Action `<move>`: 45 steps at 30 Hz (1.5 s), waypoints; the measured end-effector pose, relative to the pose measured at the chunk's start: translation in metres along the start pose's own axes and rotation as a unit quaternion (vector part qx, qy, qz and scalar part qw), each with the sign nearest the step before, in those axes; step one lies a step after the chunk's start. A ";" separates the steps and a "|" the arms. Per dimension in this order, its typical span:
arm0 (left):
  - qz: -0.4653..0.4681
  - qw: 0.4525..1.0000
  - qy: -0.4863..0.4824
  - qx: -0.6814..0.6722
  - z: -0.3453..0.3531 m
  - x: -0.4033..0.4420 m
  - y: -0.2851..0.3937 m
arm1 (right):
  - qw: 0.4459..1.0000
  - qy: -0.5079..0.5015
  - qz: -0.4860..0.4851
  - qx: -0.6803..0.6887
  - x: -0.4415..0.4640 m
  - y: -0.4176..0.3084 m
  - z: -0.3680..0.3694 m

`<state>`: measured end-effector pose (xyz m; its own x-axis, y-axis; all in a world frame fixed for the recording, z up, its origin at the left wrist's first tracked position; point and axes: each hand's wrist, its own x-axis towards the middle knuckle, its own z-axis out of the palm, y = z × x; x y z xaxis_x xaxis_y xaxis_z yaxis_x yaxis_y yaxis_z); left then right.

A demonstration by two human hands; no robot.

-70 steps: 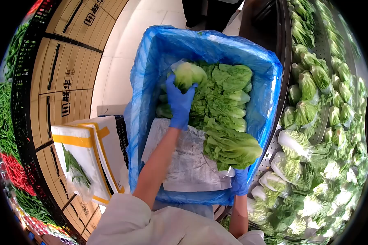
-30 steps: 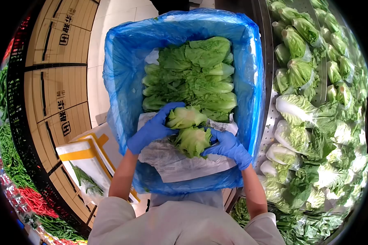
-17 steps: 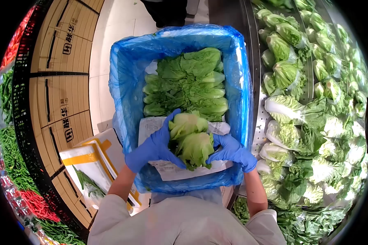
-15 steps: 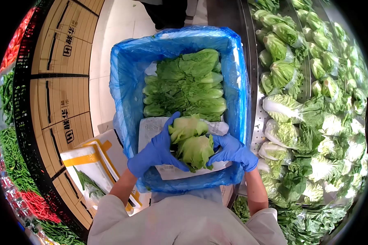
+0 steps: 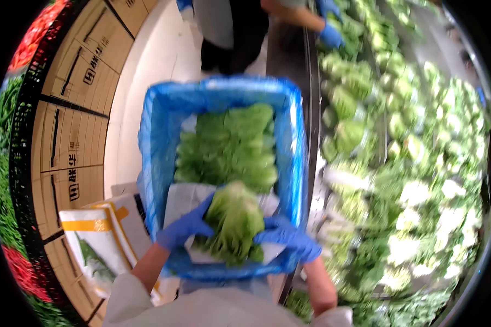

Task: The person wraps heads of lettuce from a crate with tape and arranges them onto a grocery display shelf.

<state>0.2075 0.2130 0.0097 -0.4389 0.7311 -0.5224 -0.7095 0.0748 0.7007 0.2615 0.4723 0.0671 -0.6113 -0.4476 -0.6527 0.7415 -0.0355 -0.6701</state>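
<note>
Both of my hands wear blue gloves over the near part of a blue-lined crate. Leafy green lettuce is held between them, its pale end pointing away from me. My left hand grips its left side, and my right hand presses on its right side. Motion blurs whether this is one head or two. Under it lies a printed paper sheet. Beyond the paper, more lettuce heads fill the crate's far part in rows.
Vegetable shelves run along the right. A co-worker's gloved hand touches greens there; that person stands beyond the crate. White foam boxes with yellow tape sit left of the crate, beside brown cartons. Peppers line the far left.
The view has shifted, showing more of the co-worker and their gloved hands. The lettuce between my hands has turned, showing its leafy side instead of two separate pale ends.
</note>
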 end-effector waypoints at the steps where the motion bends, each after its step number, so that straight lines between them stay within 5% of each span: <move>1: -0.005 1.000 0.016 -0.011 0.008 -0.006 0.004 | 0.999 -0.006 0.018 -0.033 -0.001 -0.005 0.001; 3: 0.032 0.999 0.001 -0.011 0.008 -0.012 0.010 | 0.998 0.004 0.056 0.013 -0.004 0.005 0.005; 5: -0.001 0.990 0.128 -0.053 0.005 -0.026 -0.002 | 0.991 -0.025 -0.004 0.128 -0.010 0.010 0.010; 7: -0.020 0.989 0.146 -0.026 0.021 -0.030 0.018 | 0.999 0.003 0.042 0.007 -0.015 -0.010 0.017; 11: -0.005 0.992 0.099 -0.081 0.027 -0.021 0.021 | 1.000 0.018 0.011 -0.013 -0.013 -0.003 0.014; 21: 0.016 0.982 0.184 -0.047 0.023 0.011 0.023 | 0.999 0.013 -0.031 -0.009 -0.035 -0.012 -0.007; 23: 0.139 0.978 0.103 -0.115 0.023 0.014 0.016 | 0.990 0.129 0.049 0.037 -0.031 -0.044 0.011; 24: 0.139 0.987 0.042 0.061 0.028 0.008 0.039 | 0.989 0.142 0.028 0.002 -0.030 -0.050 0.014; 27: 0.257 0.964 -0.056 0.029 0.020 0.009 0.024 | 0.987 0.158 0.008 -0.032 -0.031 -0.064 0.021; 28: 0.254 0.965 -0.057 0.029 0.029 0.003 0.036 | 0.987 0.157 0.008 -0.024 -0.031 -0.066 0.023; 30: 0.071 0.993 0.063 0.064 0.051 -0.008 0.063 | 0.985 0.165 0.045 -0.040 -0.029 -0.072 0.024; 33: 0.094 0.985 0.135 0.049 0.058 0.004 0.047 | 0.981 0.170 0.077 -0.041 -0.025 -0.077 0.023; 37: 0.099 0.990 0.099 0.010 0.035 0.011 0.035 | 0.987 0.144 -0.028 -0.059 -0.031 -0.065 0.012; 40: 0.012 0.984 0.063 -0.164 0.011 -0.003 0.032 | 0.990 0.083 -0.109 -0.023 -0.050 -0.064 -0.007; 45: 0.025 0.990 -0.010 -0.138 0.008 -0.011 0.033 | 0.957 0.216 -0.144 0.129 -0.069 -0.063 -0.001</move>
<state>0.1933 0.2125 0.0429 -0.4685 0.7432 -0.4776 -0.8116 -0.1486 0.5650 0.2563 0.5058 0.1541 -0.8172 0.0228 -0.5759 0.5339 -0.3467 -0.7712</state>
